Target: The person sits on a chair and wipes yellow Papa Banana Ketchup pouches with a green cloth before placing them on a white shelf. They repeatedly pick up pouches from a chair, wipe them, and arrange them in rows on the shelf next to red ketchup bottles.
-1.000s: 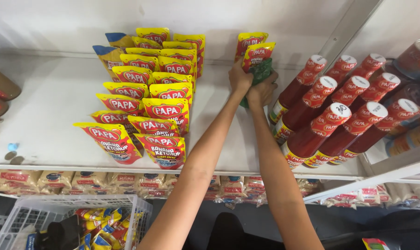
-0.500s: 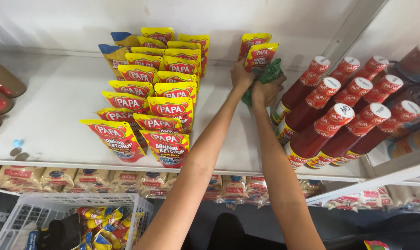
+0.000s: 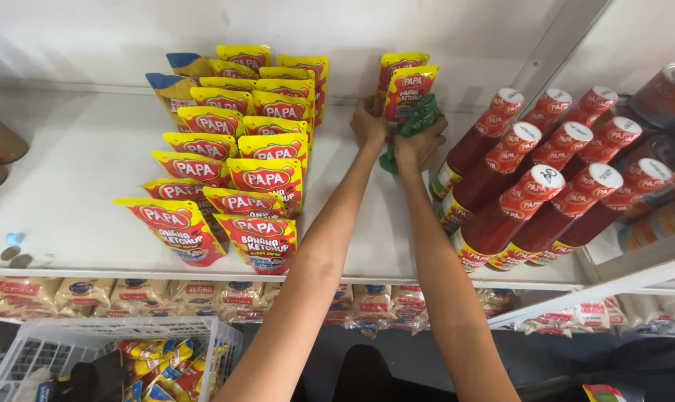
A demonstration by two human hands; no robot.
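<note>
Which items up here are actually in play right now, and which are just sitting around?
In play:
left hand
right hand
yellow-red sauce pouch
green cloth

Sitting around:
pouch rows
red sauce bottles
white basket

On the shelf stand fifteen yellow-and-red ketchup pouches in the left block and two more pouches at the back. Nine red sauce bottles stand in rows at the right. Two hands reach in.
</note>
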